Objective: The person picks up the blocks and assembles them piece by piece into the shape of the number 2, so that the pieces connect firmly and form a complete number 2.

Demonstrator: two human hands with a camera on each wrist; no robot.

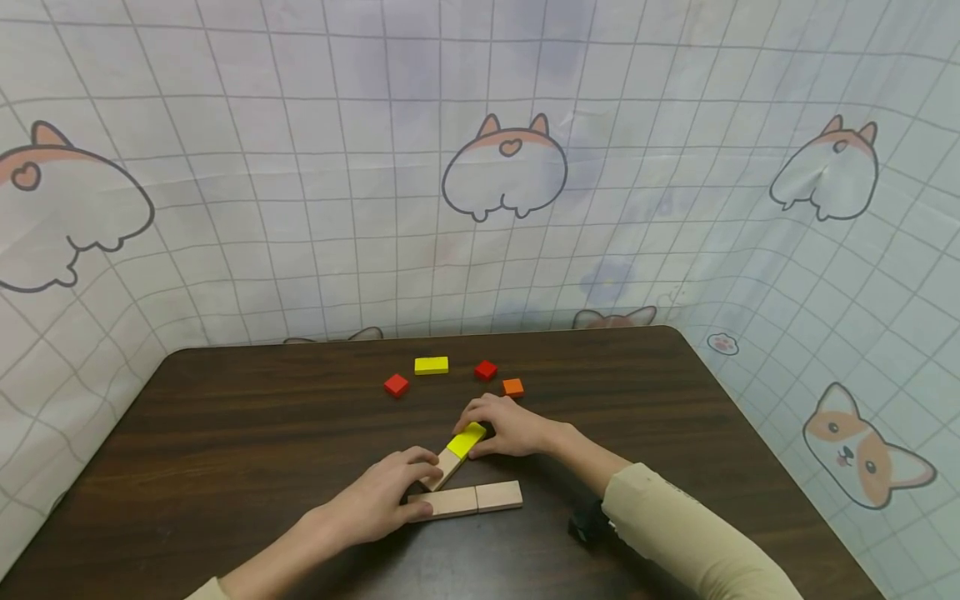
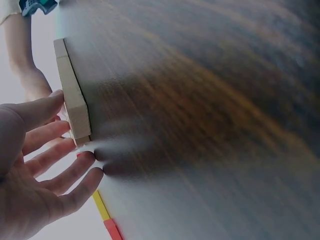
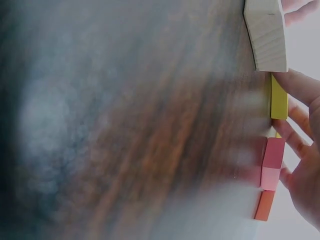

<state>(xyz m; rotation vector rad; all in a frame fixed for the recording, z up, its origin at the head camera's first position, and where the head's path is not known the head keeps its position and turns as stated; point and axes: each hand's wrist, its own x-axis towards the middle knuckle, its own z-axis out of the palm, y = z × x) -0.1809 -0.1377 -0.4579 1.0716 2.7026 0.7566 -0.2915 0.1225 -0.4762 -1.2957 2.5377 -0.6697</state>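
Two plain wooden blocks, a left one (image 1: 454, 502) and a right one (image 1: 499, 496), lie end to end in a row. Slanting away from the row's left end is a third wooden block (image 1: 447, 467), with a yellow block (image 1: 468, 439) in line at its far end. My right hand (image 1: 513, 427) pinches that yellow block between thumb and fingers. At the corner where the slanted block meets the row, my left hand (image 1: 382, 496) holds the wooden ends between thumb and forefinger. Its other fingers (image 2: 75, 172) spread loosely in the left wrist view.
Farther back on the dark wood table (image 1: 262, 433) lie another yellow block (image 1: 431, 366), two red blocks, one left (image 1: 396, 385) and one right (image 1: 486, 370), and an orange block (image 1: 513, 387). A black object (image 1: 588, 525) shows by the right sleeve. Patterned cloth (image 1: 412, 250) hangs behind the table.
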